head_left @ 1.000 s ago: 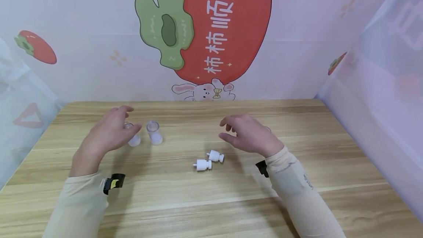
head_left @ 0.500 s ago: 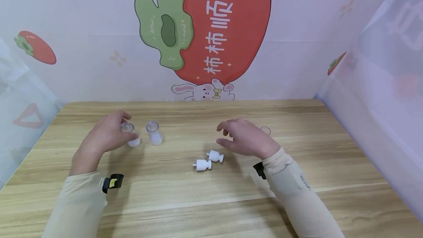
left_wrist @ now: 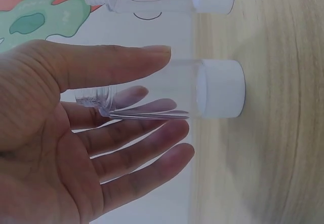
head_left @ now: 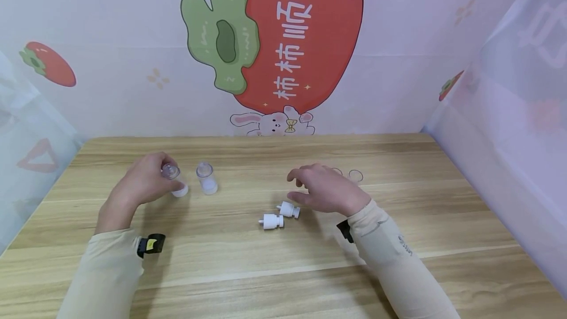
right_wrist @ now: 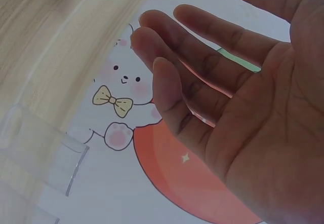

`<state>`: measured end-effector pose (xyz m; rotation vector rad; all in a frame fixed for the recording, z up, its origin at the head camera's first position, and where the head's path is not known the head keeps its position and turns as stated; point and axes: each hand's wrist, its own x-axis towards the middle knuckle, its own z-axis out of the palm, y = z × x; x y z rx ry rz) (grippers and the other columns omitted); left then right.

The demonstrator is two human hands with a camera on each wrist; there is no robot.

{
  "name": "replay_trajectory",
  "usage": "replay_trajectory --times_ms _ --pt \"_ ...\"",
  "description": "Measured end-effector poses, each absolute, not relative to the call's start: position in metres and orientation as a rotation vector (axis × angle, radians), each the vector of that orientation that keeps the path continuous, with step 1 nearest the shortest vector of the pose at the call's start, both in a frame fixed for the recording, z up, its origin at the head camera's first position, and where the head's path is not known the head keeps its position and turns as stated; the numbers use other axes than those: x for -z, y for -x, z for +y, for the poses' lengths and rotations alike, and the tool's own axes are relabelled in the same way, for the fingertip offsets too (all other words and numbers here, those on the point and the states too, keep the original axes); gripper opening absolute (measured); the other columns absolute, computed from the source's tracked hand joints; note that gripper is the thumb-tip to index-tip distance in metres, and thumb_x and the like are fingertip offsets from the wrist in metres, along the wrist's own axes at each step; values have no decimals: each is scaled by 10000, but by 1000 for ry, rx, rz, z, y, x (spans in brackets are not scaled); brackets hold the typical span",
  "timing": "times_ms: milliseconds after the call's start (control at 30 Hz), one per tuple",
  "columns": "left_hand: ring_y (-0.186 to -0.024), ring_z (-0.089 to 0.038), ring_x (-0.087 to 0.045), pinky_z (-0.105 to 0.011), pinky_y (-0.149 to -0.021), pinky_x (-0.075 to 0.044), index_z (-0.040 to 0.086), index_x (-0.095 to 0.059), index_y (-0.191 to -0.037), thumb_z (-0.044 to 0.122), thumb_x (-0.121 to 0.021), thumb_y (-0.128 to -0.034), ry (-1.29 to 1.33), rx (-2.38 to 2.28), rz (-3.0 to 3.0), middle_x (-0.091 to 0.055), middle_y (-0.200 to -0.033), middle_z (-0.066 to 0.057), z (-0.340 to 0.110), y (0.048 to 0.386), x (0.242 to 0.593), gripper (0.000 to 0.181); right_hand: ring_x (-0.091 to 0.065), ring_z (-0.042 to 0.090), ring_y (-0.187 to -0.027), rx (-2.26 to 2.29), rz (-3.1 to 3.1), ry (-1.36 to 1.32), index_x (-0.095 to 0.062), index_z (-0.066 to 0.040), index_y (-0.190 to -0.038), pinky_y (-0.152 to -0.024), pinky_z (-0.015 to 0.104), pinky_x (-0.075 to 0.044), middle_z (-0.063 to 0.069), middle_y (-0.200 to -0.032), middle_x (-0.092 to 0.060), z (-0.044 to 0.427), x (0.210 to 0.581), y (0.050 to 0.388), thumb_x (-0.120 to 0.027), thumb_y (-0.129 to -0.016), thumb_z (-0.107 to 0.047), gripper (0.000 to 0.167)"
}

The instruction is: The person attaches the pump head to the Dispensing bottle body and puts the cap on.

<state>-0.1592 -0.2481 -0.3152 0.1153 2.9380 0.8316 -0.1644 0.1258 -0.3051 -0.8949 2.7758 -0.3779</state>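
My left hand [head_left: 146, 181] is around a small clear bottle [left_wrist: 147, 74] with a threaded neck and white base, standing upright on the table. In the left wrist view the thumb lies across its near side and the nearly straight fingers extend behind it; contact is unclear. A matching bottle [head_left: 206, 178] stands just to its right. My right hand [head_left: 327, 187] hovers above the table, its fingers loosely bent and holding nothing. Nearest to it are two white pump heads with thin nozzles, one pump head [head_left: 289, 209] lying behind the other pump head [head_left: 271, 221].
Two clear open-topped caps or cups stand beyond the right hand; one clear cup [head_left: 356, 176] shows beside it, the other is partly hidden. A printed sheet [head_left: 390, 87] hangs behind the wooden table [head_left: 248, 279], with more sheeting at both sides.
My left hand has come down and closer around the left bottle, which stays put. My right hand has drifted slightly left and toward me, uncovering the clear cups behind it.
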Motion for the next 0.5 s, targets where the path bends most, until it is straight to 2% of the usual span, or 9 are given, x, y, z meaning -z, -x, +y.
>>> replay_trajectory --times_ms 500 --pt "-961 -394 -623 -522 -796 -509 -88 -627 -1114 202 -814 -819 -96 -871 2914 -659 -1036 -242 -249 160 317 454 -663 188 -919 383 2743 862 -668 -85 -1278 -802 376 -549 66 -1101 -708 123 307 164 -731 -948 -277 387"
